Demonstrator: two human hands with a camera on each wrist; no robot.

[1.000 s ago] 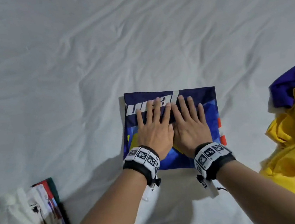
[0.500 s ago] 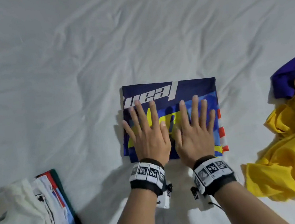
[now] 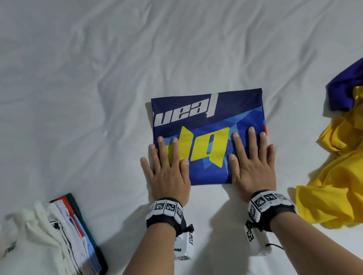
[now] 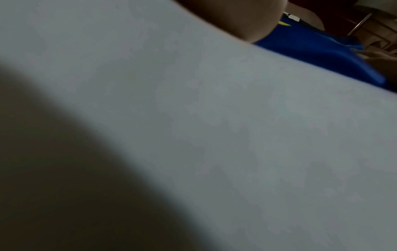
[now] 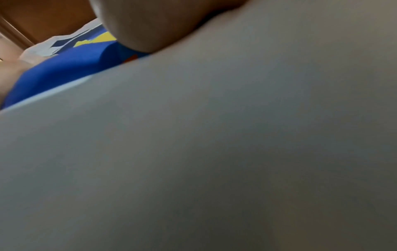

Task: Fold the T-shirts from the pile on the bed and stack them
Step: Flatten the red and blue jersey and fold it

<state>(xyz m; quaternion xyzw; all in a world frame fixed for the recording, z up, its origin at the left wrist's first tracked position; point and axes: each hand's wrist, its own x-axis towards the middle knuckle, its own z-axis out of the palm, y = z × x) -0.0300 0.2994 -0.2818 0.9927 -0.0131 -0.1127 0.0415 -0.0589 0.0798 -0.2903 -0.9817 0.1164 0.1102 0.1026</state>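
Note:
A folded blue T-shirt with white lettering and a yellow print lies flat on the white bed sheet. My left hand presses flat on its near left corner, fingers straight and spread. My right hand presses flat on its near right corner in the same way. In the left wrist view only the heel of the hand and a strip of the blue T-shirt show above the sheet. The right wrist view shows the same blue T-shirt under the palm.
A stack of folded shirts sits at the near left. A crumpled pile of a yellow shirt and a purple garment lies at the right. Wrinkled sheet stretches beyond the blue T-shirt.
Both hands slid from the middle of the blue T-shirt toward me and apart, to its near corners. The yellow print between them is now uncovered.

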